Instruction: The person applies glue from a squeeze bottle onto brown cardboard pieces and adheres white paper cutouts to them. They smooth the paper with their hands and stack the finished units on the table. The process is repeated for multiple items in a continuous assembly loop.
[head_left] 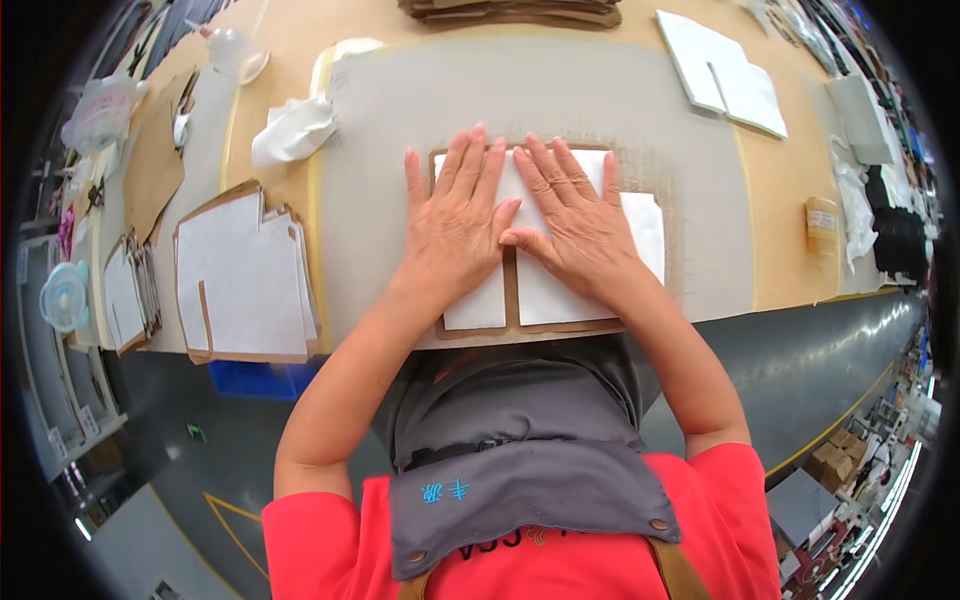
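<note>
A white cut-out sheet (570,292) with a slit up its lower middle lies on a slightly larger brown piece (512,290), whose border shows around it. Both rest near the front edge of the table's grey mat. My left hand (455,215) presses flat on the sheet's left part, fingers stretched toward the far edge. Flat on its right part lies my right hand (575,215), fingers spread, its thumb touching or nearly touching the left thumb. Neither hand grips anything. The palms hide the middle of the sheet.
Left of the mat lies a stack of white-faced brown pieces (245,270), with a crumpled white cloth (293,130) beyond. White pieces (720,75) lie at the far right, a brown stack (510,12) at the far edge. A yellowish container (821,225) stands right; a clear bottle (235,52) sits far left.
</note>
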